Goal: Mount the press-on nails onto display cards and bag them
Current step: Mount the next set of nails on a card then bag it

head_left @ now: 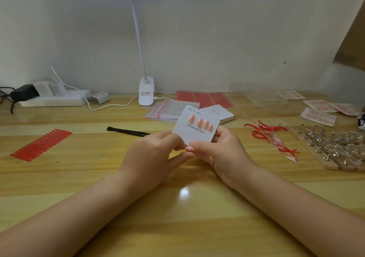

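Hands [156, 154], stiff square card [194, 132], glossy nails [199, 122]

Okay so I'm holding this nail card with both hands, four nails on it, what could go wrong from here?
1. The display card is held above the table only at its lower edge by the left hand and right hand; it could tip or bend.
2. The pink nails sit in a tight row, so a fifth might crowd them or go on crooked.
3. A small pink piece at your right fingertips could easily drop onto the table.
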The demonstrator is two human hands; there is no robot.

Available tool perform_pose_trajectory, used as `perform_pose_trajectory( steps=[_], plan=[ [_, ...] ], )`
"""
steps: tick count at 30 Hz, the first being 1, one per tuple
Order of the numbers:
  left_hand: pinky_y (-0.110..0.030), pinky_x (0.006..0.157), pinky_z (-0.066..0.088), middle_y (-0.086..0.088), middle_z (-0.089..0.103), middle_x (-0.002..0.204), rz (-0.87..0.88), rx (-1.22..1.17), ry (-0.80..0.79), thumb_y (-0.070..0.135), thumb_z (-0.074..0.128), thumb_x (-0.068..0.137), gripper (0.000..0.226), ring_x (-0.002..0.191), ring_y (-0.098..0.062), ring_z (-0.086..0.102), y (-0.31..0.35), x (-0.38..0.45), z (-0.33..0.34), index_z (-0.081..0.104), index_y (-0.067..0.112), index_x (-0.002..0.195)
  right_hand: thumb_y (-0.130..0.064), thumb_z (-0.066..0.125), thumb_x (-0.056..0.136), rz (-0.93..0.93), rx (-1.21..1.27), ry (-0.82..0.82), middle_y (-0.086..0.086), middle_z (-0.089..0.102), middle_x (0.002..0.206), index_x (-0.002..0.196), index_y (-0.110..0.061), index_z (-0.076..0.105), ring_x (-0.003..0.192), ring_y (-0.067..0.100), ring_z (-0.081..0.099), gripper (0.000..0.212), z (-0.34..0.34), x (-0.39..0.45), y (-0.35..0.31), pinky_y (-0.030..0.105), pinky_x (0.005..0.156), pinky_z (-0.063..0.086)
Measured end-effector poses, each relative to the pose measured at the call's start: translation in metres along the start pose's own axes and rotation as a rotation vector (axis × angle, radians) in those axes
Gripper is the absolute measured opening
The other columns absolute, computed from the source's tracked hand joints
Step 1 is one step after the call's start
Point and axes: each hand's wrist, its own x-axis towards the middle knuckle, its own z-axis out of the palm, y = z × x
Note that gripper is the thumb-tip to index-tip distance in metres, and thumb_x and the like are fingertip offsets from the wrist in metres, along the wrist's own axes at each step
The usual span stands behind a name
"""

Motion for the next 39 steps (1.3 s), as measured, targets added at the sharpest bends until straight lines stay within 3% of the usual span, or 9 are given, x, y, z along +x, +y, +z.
perform_pose_trajectory(
  steps=[4,7,11,15,18,21,25,30,39],
  plan=[
    [-0.034,0.047,0.049,0.008,0.063,0.073,-0.091,-0.067,-0.005,0.047,0.066,0.084,0.034,0.053,-0.011,0.050,-0.001,-0.001,0.003,0.066,0.014,0.075,0.019,0.064,0.077,-0.003,-0.019,0.024,0.012,0.074,0.100,0.108,-0.009,0.061,0.096,0.028,0.071,0.042,0.001,0.000,0.001,0.043,0.087,0.057],
    [-0.029,0.049,0.049,0.008,0.063,0.074,-0.112,-0.096,0.022,0.045,0.069,0.080,0.031,0.052,-0.009,0.053,-0.002,-0.001,0.004,0.066,0.014,0.076,0.019,0.065,0.077,-0.003,-0.021,0.031,0.012,0.075,0.099,0.107,-0.010,0.062,0.095,0.028,0.071,0.041,0.002,0.000,0.000,0.043,0.086,0.057],
    [-0.019,0.051,0.045,0.013,0.059,0.076,-0.030,-0.135,0.015,0.041,0.068,0.083,0.025,0.055,-0.001,0.046,-0.002,0.000,0.003,0.068,0.016,0.084,0.018,0.066,0.075,0.000,-0.015,0.052,0.013,0.074,0.099,0.107,-0.008,0.062,0.096,0.029,0.071,0.041,0.003,0.000,0.000,0.044,0.087,0.056],
    [-0.021,0.051,0.046,0.007,0.063,0.074,0.053,-0.146,0.014,0.023,0.069,0.086,0.010,0.057,-0.003,0.045,-0.003,-0.001,0.002,0.073,0.014,0.084,0.020,0.055,0.082,0.025,0.051,0.051,0.013,0.074,0.100,0.108,-0.005,0.061,0.093,0.026,0.072,0.037,0.005,0.000,-0.002,0.031,0.072,0.059],
    [-0.028,0.052,0.050,0.007,0.066,0.071,-0.018,-0.216,0.092,0.014,0.071,0.080,0.004,0.055,-0.007,0.057,-0.002,0.000,0.000,0.072,0.011,0.081,0.016,0.045,0.086,0.060,0.161,0.048,0.016,0.073,0.104,0.106,0.000,0.061,0.093,0.027,0.072,0.031,0.005,0.001,-0.006,0.030,0.067,0.058],
    [-0.028,0.056,0.054,0.008,0.067,0.068,-0.145,-0.323,0.184,0.013,0.073,0.078,0.003,0.056,-0.006,0.062,-0.002,0.002,-0.004,0.070,0.011,0.078,0.010,0.048,0.091,0.064,0.194,0.085,0.015,0.073,0.099,0.100,-0.001,0.063,0.086,0.026,0.073,0.021,0.005,0.002,-0.014,0.029,0.061,0.058],
    [-0.022,0.059,0.054,0.006,0.068,0.068,-0.282,-0.512,0.268,0.004,0.076,0.079,0.012,0.059,-0.010,0.066,-0.004,0.012,-0.018,0.069,0.014,0.080,0.004,0.055,0.091,-0.045,0.060,0.089,0.014,0.071,0.106,0.102,-0.004,0.066,0.091,0.027,0.072,0.018,0.002,0.004,-0.030,0.028,0.061,0.057],
    [-0.029,0.061,0.059,0.000,0.071,0.074,-0.317,-0.594,0.321,0.009,0.073,0.081,0.008,0.062,-0.017,0.069,0.003,0.024,-0.039,0.069,0.016,0.084,-0.001,0.060,0.087,-0.181,-0.015,0.013,0.008,0.072,0.103,0.099,-0.012,0.070,0.096,0.024,0.070,0.019,0.004,0.001,-0.051,0.032,0.067,0.058],
    [-0.028,0.057,0.058,0.011,0.071,0.077,-0.259,-0.452,0.355,0.020,0.072,0.083,0.011,0.062,-0.009,0.069,0.007,0.027,-0.050,0.068,0.029,0.089,-0.010,0.064,0.078,-0.200,-0.082,0.049,0.010,0.075,0.082,0.083,-0.005,0.071,0.073,0.025,0.073,0.010,0.011,-0.006,-0.071,0.028,0.052,0.056]
  ],
)
